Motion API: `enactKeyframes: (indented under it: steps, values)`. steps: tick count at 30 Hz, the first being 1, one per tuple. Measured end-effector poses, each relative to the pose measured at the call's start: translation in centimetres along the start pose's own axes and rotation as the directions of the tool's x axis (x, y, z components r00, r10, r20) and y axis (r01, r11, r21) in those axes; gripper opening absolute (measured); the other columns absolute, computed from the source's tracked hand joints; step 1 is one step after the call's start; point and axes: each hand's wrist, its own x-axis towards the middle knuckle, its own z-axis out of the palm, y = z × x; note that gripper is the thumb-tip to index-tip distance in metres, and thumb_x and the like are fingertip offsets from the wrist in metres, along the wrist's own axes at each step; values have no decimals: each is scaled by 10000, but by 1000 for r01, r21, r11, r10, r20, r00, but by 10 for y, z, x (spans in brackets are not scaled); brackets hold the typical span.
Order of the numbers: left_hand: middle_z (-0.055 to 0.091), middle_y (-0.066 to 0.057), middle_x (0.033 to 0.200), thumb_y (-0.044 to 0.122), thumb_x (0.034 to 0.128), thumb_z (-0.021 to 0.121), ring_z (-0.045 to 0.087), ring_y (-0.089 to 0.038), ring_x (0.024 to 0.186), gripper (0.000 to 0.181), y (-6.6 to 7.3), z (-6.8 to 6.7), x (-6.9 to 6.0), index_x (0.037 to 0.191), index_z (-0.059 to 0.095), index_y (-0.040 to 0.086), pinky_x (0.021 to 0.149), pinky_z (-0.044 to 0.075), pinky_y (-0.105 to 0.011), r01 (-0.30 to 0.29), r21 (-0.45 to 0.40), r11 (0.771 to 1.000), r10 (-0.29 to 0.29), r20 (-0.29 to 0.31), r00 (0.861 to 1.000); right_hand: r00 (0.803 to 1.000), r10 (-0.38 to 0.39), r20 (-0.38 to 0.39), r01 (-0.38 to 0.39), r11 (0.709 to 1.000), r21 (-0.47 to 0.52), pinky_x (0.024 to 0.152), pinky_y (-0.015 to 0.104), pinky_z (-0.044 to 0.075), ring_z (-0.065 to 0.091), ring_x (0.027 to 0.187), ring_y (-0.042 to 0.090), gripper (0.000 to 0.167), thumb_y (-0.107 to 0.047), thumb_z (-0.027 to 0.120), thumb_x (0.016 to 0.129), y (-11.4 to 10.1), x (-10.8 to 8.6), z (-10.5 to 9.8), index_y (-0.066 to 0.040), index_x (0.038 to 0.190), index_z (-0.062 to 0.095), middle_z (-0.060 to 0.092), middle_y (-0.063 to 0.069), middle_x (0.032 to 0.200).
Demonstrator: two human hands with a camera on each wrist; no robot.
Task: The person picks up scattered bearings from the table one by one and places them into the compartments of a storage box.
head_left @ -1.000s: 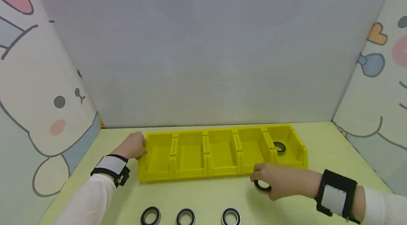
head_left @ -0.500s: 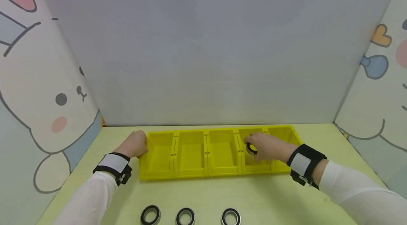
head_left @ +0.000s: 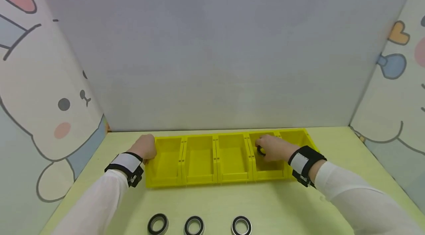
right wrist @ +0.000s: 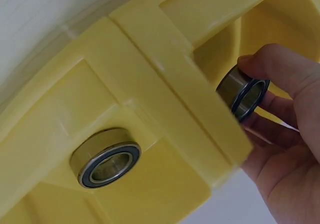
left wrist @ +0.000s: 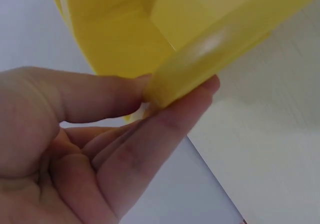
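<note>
A row of yellow bins point(head_left: 199, 179) runs across the table in the head view. At its left end my left hand point(head_left: 146, 147) pinches the wall; the left wrist view shows thumb and fingers on either side of the yellow rim point(left wrist: 210, 49). My right hand point(head_left: 273, 148) holds a black-edged metal ball bearing point(right wrist: 231, 88) inside the second compartment from the right. Another bearing point(right wrist: 82, 159) lies in the rightmost compartment, seen in the right wrist view; in the head view my right arm hides it.
Three bearings lie at the table's front edge: a left one point(head_left: 150, 224), a middle one point(head_left: 186, 225) and a right one point(head_left: 234, 225). A plain grey wall point(head_left: 212, 61) stands behind the bins, with cartoon-printed panels on both sides.
My right hand has carried its bearing from in front of the bins up and into the second compartment from the right. My left hand stays on the left end.
</note>
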Motion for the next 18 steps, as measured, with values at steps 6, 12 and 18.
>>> enactKeyframes:
  steps: [6, 12, 18]
  values:
    - [612, -147, 682, -84, 780, 604, 647, -213, 502, 67, -2, -6, 7, 829, 559, -89, 484, 560, -275, 54, -10, 998, -53, 121, 991, 1000, 2, 8, -2, 1000, 22, 616, 278, 445, 478, 691, 159, 180, -42, 715, 798, 2, 5, 9, -33, 946, 613, 551, 31, 792]
    - [616, -147, 752, -47, 813, 656, 659, -191, 537, 140, -7, -7, 13, 905, 558, -88, 535, 578, -280, 98, -64, 993, -85, 185, 979, 1000, 5, 15, -5, 999, 43, 570, 257, 395, 454, 626, 149, 76, -36, 672, 838, 0, 9, 22, -51, 867, 603, 495, 10, 707]
    - [621, -140, 679, -36, 813, 654, 657, -198, 514, 84, -3, -8, 11, 846, 595, -85, 510, 568, -268, 65, 21, 998, -67, 160, 985, 999, 34, 26, -35, 998, 54, 565, 261, 404, 460, 625, 155, 87, -24, 684, 826, 0, 14, 27, -69, 842, 612, 510, 15, 708]
